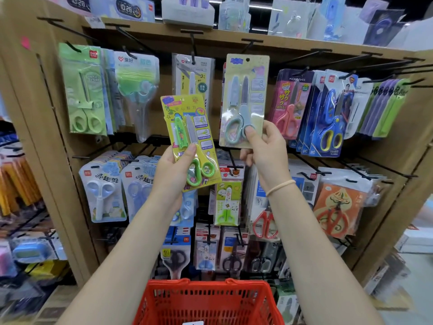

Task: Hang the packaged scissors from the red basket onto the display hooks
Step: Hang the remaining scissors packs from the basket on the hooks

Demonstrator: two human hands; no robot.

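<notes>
Both hands are raised in front of the display rack, each holding one pack of scissors by its lower end. The left hand [172, 171] grips the yellow pack with green scissors [191, 139], thumb pressed on the front near the handles and fingers curled behind the card; the pack tilts slightly to the left and overlaps a white pack [193, 76] already hanging behind it. The right hand [264, 146] pinches the pale yellow pack with grey-blue scissors [243, 99] at its bottom corner, thumb on the front over a handle loop and fingers behind. This pack stands upright, higher than the other, its round hanging hole just below and beside a black display hook [249, 44] that juts from the wooden beam; the hole is not on the hook. The two packs are near each other, side by side, not touching. A pale band [280, 187] circles the right wrist. Below, between the forearms, sits the red basket [208, 301], well apart from both packs; whether anything lies inside cannot be told. Other scissor packs hang in rows across the rack.
</notes>
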